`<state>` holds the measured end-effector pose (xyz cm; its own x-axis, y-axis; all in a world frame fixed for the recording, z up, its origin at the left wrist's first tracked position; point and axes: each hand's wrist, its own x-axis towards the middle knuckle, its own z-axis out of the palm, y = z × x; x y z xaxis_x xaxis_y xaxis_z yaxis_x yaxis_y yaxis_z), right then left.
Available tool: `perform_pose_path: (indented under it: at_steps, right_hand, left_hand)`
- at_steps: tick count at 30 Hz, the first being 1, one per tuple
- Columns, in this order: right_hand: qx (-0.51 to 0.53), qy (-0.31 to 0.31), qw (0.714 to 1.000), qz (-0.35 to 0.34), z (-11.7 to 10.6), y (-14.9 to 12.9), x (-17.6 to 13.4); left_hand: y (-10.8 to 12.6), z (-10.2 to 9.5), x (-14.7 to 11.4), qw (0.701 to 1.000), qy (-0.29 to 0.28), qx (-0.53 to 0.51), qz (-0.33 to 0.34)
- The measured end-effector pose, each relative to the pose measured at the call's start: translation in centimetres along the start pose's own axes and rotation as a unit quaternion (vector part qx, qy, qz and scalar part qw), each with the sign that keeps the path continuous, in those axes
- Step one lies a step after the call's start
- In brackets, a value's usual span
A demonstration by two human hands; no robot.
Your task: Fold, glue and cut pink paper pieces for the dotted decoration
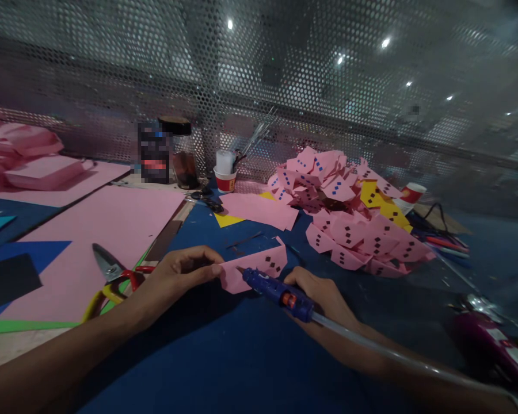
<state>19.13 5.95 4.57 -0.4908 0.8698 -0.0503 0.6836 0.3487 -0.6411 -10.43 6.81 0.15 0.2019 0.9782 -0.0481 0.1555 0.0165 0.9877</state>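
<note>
My left hand (179,273) pinches the left edge of a small pink paper piece (254,269) with black diamond marks, holding it on the blue table cover (224,356). My right hand (323,299) grips a blue glue gun (280,294) whose nozzle touches the paper's lower middle. A clear glue stick (371,345) sticks out of the gun's back along my right forearm.
A heap of marked pink and yellow paper pieces (354,224) lies at the right. Red-and-yellow scissors (112,276) rest on a large pink sheet (103,230) at the left. Paper cups (225,178), a dark jar (175,149) and a perforated metal wall (259,86) stand behind. A purple tool (492,339) lies at the far right.
</note>
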Motion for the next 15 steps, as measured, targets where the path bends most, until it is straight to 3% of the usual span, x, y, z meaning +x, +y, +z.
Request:
perform_pose_path:
  at_steps: [15]
  right_hand:
    - [-0.010,-0.016,1.000,0.020,0.02,0.23,0.04]
  left_hand:
    - [0.20,0.00,-0.06,1.000,0.003,0.004,-0.006]
